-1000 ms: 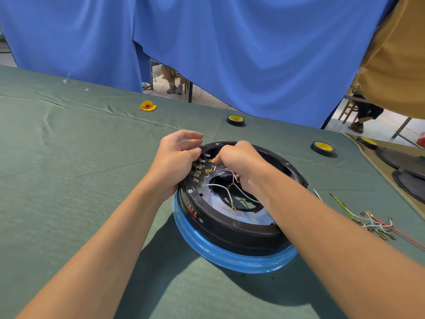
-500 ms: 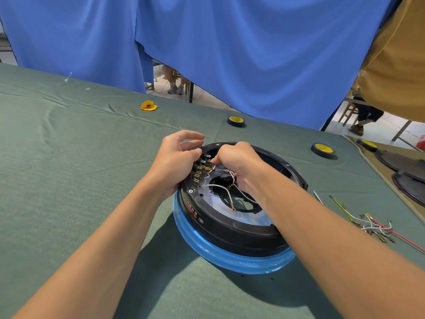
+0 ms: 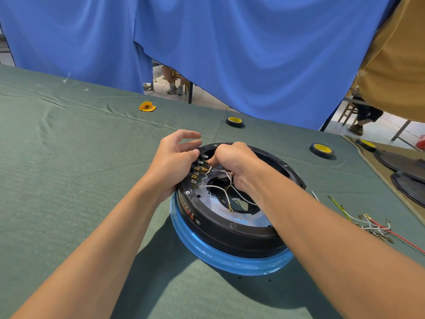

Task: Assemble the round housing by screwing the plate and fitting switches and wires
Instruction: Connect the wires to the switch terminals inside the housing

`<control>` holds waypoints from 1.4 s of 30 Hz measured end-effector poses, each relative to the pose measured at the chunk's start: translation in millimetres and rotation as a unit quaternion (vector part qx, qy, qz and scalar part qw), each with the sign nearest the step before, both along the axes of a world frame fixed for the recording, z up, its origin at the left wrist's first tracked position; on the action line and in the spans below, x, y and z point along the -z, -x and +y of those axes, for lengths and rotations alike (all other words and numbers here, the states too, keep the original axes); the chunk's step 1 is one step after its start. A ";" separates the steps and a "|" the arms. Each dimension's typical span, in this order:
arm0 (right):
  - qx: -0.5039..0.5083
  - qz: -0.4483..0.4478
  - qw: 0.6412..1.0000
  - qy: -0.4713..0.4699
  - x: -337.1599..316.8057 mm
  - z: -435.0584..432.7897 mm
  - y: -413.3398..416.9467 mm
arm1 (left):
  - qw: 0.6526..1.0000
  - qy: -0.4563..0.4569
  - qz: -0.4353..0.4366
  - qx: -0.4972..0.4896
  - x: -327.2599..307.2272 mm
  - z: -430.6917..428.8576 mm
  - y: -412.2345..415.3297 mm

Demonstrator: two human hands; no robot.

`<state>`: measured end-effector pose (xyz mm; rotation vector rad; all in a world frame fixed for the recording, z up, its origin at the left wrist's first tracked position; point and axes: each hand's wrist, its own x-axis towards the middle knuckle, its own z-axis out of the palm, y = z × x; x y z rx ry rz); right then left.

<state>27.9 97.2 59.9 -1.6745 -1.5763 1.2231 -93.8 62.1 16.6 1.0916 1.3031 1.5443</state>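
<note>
The round black housing (image 3: 232,233) with a blue lower ring lies on the green cloth in the middle. A silver plate (image 3: 220,208) sits inside it around a dark central hole. A row of brass switch terminals (image 3: 199,171) lines its left inner wall. My left hand (image 3: 172,162) presses against the housing's outer left wall behind those terminals, upper fingers spread. My right hand (image 3: 232,164) is inside the housing, pinching a white wire (image 3: 218,173) at the terminals. Another white wire (image 3: 226,198) loops across the plate with a loose connector end.
Spare wires (image 3: 370,224), green, white and red, lie on the cloth to the right. Two black-and-yellow tape rolls (image 3: 234,121) (image 3: 322,150) sit behind the housing, a yellow object (image 3: 147,106) far left. Dark round covers (image 3: 404,171) lie at the right edge. Blue curtains hang behind.
My right hand has shifted slightly at the terminals with the white wire. My left hand's upper fingers have opened a little. The housing has stayed put.
</note>
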 end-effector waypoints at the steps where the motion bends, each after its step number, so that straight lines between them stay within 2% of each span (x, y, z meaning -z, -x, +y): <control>1: -0.004 -0.004 1.000 -0.002 -0.3 0.6 0.4 | 1.000 0.001 -0.001 0.001 0.3 0.3 -0.1; 11: -0.027 -0.010 1.000 -0.010 0.8 3.9 0.3 | 1.000 0.005 -0.010 0.002 0.4 1.0 2.2; 18: -0.071 -0.070 0.989 -0.110 -3.3 -0.4 -16.0 | 1.000 -0.001 -0.009 -0.004 -2.2 -3.8 -0.2; 21: -0.144 -0.135 0.963 -0.185 -5.7 -4.7 -27.4 | 1.000 -0.003 -0.004 -0.007 -2.2 -4.2 -1.1; 25: -0.238 -0.198 0.903 -0.298 -3.4 -8.2 -32.7 | 1.000 -0.003 0.003 -0.013 -2.5 -4.7 -1.1; 33: -0.270 -0.217 0.868 -0.356 6.3 -4.8 -29.6 | 1.000 -0.003 0.015 -0.020 -2.5 -4.8 -1.8; 40: -0.268 -0.330 0.805 -0.414 7.3 -6.7 -20.8 | 1.000 -0.004 0.010 -0.016 -2.9 -5.4 -1.2; 42: -0.256 -0.340 0.798 -0.426 6.7 -7.6 -18.7 | 1.000 -0.004 0.006 -0.014 -3.0 -5.3 -1.6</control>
